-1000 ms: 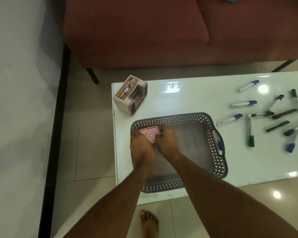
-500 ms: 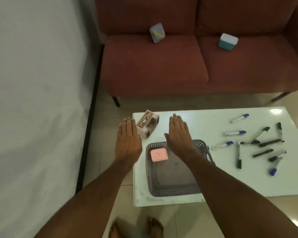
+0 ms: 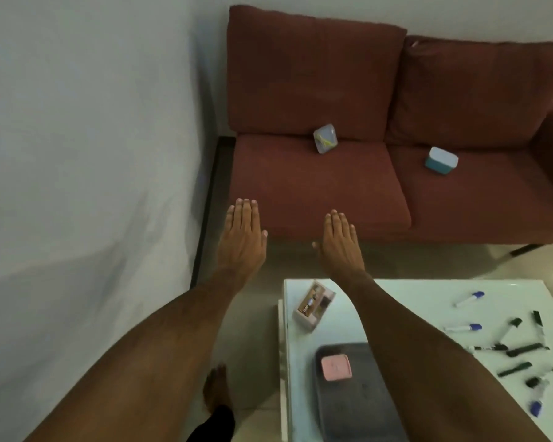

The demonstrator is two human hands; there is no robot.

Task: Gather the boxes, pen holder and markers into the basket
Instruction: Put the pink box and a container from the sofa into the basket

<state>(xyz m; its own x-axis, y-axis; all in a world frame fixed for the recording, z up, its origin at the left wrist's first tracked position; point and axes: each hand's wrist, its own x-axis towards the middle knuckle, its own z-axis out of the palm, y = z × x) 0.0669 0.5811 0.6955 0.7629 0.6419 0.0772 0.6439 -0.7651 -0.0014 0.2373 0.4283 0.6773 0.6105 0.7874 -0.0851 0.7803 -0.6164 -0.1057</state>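
Both arms are stretched out ahead, palms down, fingers straight and together, nothing in either one. The left hand (image 3: 241, 239) hangs over the floor by the wall; the right hand (image 3: 340, 242) sits just off the front edge of the dark red fabric sofa (image 3: 300, 193). Up on the left seat cushion leans a small grey box with a yellow mark on its lid (image 3: 325, 138), tipped against the backrest, and it lies straight beyond the right hand, so I'd say that hand is nearer. The teal box with a white lid (image 3: 441, 160) rests flat on the other cushion, further right. Down on the white glossy table (image 3: 396, 301), the pink square box (image 3: 336, 367) already lies in the dark grey perforated plastic basket (image 3: 348, 406). The beige pen holder (image 3: 313, 309) stands just beyond the basket, and the scattered blue, green and black markers (image 3: 511, 346) lie well off to the right, not yet gathered.
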